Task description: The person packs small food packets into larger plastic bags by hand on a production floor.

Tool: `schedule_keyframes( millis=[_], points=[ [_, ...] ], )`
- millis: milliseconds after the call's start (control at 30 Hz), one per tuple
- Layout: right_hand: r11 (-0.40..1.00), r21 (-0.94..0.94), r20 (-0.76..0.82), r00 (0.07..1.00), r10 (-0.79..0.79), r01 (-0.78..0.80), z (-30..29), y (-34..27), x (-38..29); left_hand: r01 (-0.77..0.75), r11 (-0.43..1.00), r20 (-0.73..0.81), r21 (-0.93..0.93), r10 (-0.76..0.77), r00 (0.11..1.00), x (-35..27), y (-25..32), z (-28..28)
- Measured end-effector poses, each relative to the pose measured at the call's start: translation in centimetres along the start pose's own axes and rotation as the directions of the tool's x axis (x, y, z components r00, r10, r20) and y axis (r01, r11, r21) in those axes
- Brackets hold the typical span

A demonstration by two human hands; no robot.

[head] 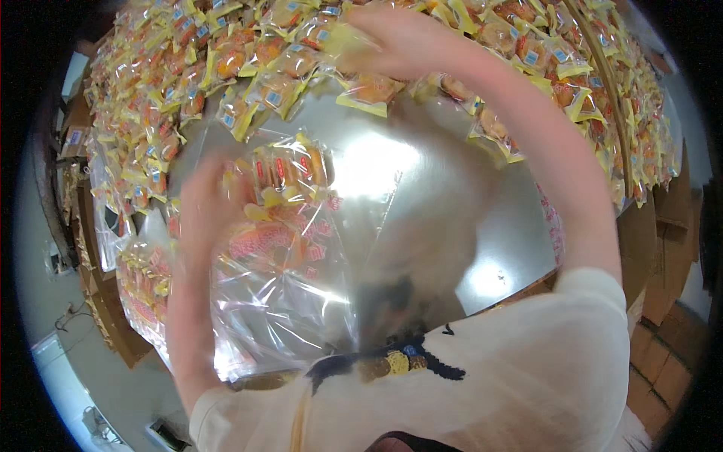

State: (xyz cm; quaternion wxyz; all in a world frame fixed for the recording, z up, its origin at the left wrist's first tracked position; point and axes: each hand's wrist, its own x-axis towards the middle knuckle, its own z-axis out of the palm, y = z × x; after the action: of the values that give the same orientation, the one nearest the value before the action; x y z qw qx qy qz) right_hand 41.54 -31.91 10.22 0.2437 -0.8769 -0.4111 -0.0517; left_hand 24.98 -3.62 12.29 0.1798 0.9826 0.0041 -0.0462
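Observation:
In the head view, a large clear printed plastic bag (pixel 282 305) lies on the shiny metal tabletop (pixel 429 226). Several individually wrapped cakes (pixel 291 166) stand in a row at its far end. My left hand (pixel 212 183) is beside the left end of this row, blurred; its finger grip is not clear. My right hand (pixel 390 48) is stretched out over the far heap of wrapped cakes (pixel 237 56). A blurred yellow-edged packet (pixel 353 45) is at its fingertips and looks held. One loose wrapped cake (pixel 370 93) lies just below that hand.
The heap curves around the far and left sides of the table. A thin brown strip (pixel 607 90) crosses it on the right. Another filled clear bag (pixel 144 277) lies left of my forearm. Cardboard boxes (pixel 669 243) stand at the right, with more cardboard (pixel 113 316) at the left.

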Motion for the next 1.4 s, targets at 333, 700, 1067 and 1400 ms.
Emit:
schedule_keyframes(
  millis=[333, 700, 1067, 1400],
  points=[
    [0.968, -0.068, 0.135, 0.959, 0.249, -0.242, 6.0, 9.2, 1.6, -0.243, 0.959, 0.228, 0.148, 0.206, 0.952, 16.5, 2.8, 10.0],
    [0.883, 0.048, 0.287, 0.853, 0.435, -0.467, -6.2, -5.8, -15.7, -0.661, 0.653, 0.082, 0.369, 0.686, 0.723, 6.7, 9.9, 12.3],
    [0.983, 0.009, 0.61, 0.78, 0.138, -0.181, -2.6, -0.3, -15.4, -0.332, 0.89, 0.163, 0.311, 0.294, 0.942, 7.7, 10.3, 13.7],
    [0.958, -0.259, 0.337, 0.941, -0.032, 0.125, 3.2, -11.1, -22.8, -0.092, 0.946, 0.213, 0.312, 0.025, 0.977, 11.5, 12.6, 15.3]
  ],
)
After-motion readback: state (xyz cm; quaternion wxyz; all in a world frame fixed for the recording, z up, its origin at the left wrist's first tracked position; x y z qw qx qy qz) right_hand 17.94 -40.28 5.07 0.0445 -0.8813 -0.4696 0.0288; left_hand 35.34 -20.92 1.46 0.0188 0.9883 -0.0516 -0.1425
